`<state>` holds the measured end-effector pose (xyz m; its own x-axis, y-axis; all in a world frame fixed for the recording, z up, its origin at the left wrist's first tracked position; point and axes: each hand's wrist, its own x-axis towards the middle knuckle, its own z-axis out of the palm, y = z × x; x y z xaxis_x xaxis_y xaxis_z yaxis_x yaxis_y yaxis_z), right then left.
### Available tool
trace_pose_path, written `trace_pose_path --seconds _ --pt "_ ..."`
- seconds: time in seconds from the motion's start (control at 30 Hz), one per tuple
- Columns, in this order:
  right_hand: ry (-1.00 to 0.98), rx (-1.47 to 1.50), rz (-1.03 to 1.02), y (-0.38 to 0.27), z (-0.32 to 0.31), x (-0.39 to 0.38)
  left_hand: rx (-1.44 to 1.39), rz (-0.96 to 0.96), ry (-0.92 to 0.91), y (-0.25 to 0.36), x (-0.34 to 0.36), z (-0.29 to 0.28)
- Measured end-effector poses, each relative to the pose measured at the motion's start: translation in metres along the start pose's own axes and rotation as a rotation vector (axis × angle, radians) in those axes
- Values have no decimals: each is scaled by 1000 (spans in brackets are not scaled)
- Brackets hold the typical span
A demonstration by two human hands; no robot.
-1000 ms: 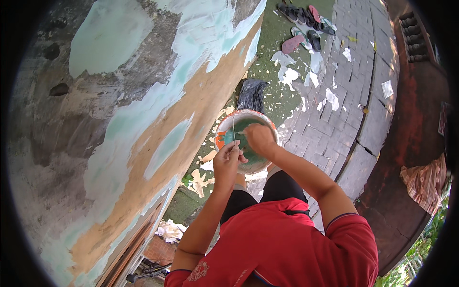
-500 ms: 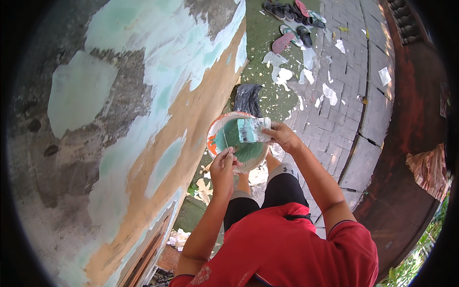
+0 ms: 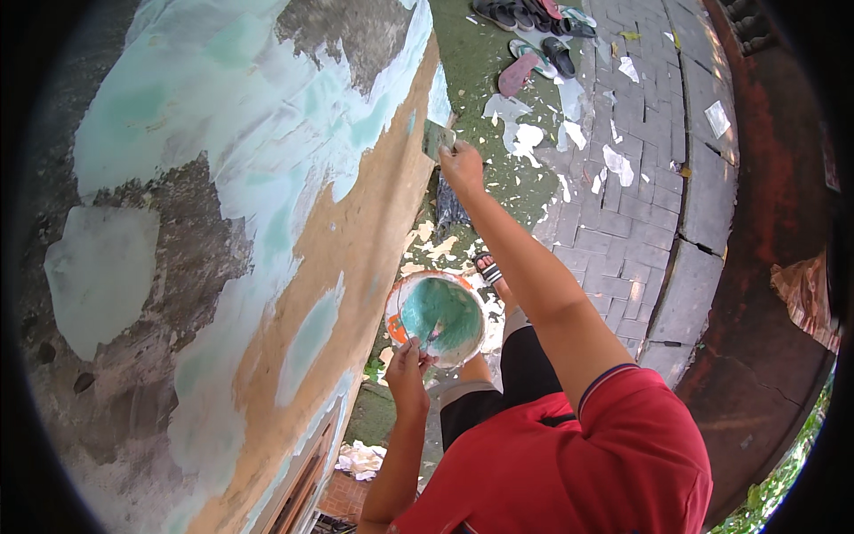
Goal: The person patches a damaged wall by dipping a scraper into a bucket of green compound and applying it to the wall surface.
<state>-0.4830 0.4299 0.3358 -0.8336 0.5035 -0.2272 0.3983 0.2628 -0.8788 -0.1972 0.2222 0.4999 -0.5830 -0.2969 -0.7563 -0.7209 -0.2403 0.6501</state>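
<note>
My right hand (image 3: 463, 169) reaches forward with its fingers closed around a flat putty knife (image 3: 436, 140). The blade is against or very near the edge of the wall (image 3: 374, 205), which carries pale green and white filler over grey and tan. Low in front of me, my left hand (image 3: 407, 372) pinches the thin wire handle of a bucket (image 3: 481, 335). Its rim is white with orange patches, and pale green paste (image 3: 445, 307) coats its inside. A slim stick-like thing shows near the left fingertips, too small to name.
A dark plastic bag (image 3: 451, 206) lies at the foot of the wall. Sandals and slippers (image 3: 534, 62) are grouped farther off. White flakes (image 3: 620, 165) litter the green ground and grey pavers (image 3: 614, 214). A dark red ledge (image 3: 756, 356) with a crumpled brownish sheet (image 3: 805, 287) runs along the right.
My right hand has carried the putty knife from over the bucket forward to the wall's edge. The left hand and bucket now sit lower in the picture, and the view has shifted.
</note>
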Motion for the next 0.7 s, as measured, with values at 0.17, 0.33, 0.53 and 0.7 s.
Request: trace_pose_path --seconds 0.17,0.33,0.53,0.7 --pt "69 -2 -25 -10 36 17 44 -27 54 -27 6 -17" --pt "68 165 -147 -26 56 10 84 -28 86 -42 9 -25" --pt "89 191 -173 -18 42 -27 86 -29 90 -53 10 -38" --pt "157 105 -36 -11 38 16 126 -42 47 -50 12 -28"
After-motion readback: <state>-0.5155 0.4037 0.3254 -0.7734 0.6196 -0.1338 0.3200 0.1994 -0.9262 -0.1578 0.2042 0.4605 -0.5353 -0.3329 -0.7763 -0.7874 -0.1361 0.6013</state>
